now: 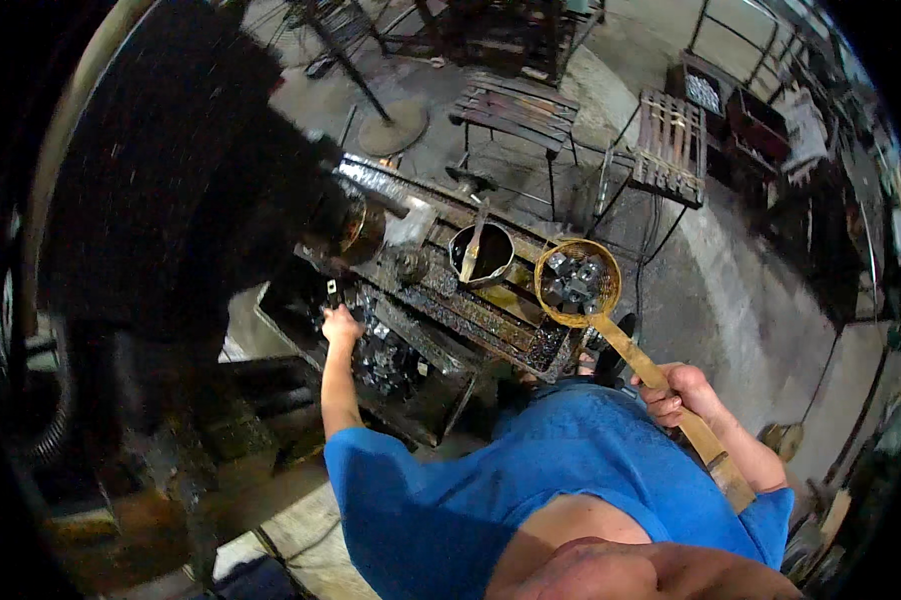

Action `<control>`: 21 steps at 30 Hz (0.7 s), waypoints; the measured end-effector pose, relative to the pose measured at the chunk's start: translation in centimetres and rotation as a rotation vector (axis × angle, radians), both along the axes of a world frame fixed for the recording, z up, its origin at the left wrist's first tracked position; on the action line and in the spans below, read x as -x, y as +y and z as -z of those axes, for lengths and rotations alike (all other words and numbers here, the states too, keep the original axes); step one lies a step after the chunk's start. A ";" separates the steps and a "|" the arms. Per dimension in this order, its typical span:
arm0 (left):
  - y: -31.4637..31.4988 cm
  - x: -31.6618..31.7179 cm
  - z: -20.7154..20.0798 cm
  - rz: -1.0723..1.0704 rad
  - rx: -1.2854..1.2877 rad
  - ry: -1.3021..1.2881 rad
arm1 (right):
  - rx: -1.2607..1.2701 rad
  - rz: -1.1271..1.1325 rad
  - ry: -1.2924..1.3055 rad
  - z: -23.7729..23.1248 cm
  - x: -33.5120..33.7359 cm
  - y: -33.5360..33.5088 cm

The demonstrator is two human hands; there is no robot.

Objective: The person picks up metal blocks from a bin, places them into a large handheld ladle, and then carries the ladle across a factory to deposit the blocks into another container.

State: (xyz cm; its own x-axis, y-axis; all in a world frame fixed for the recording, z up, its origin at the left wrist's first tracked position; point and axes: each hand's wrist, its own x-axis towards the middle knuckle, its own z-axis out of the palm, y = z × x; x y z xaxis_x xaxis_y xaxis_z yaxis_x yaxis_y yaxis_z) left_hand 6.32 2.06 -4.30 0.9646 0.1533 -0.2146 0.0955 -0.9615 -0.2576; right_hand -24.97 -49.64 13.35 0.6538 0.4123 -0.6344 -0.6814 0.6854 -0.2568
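My right hand (673, 396) is wrapped round the long flat yellow handle of a strainer (631, 352). Its round mesh bowl holds several blocky grey metal parts (576, 284) and hangs at the machine table's near right end. On the left, my outstretched left hand (342, 325) is closed on a short dark piece with a pale square end (333, 289); its exact kind is unclear. Below and beside that hand is a metal bin (436, 352) of dark metal pieces (389, 358).
An oily slotted machine table (441, 240) runs between my hands, with a pot (512, 262) holding a brush (471, 258). A big dark machine (161, 170) fills the left. Slatted stools (516, 108) and a round-based stand (393, 127) are farther off.
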 end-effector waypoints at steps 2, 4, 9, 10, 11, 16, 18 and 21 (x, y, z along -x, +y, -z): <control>1.1 -0.5 1.0 0.024 -0.044 0.057 | -0.009 0.003 0.011 0.2 0.0 0.3; 1.0 -0.8 1.2 0.076 -0.021 0.049 | -0.003 0.048 0.044 -0.3 0.1 0.5; 0.6 -0.9 2.2 0.069 -0.002 -0.061 | 0.026 0.055 0.037 -0.4 0.1 0.6; 0.5 -0.7 2.5 0.066 -0.015 -0.139 | 0.034 0.046 0.042 -0.6 0.0 0.6; 0.5 -0.5 2.6 0.031 -0.038 -0.161 | 0.041 0.036 0.046 -0.6 0.0 0.6; -0.2 -0.1 2.2 0.011 -0.022 -0.191 | 0.088 0.003 0.054 -1.7 -0.3 0.8; 0.3 0.6 2.4 0.049 -0.030 -0.241 | 0.128 -0.027 0.063 -1.4 -0.4 0.7; -0.5 1.2 0.9 0.095 0.025 -0.248 | 0.062 0.021 0.072 -1.0 -0.3 0.4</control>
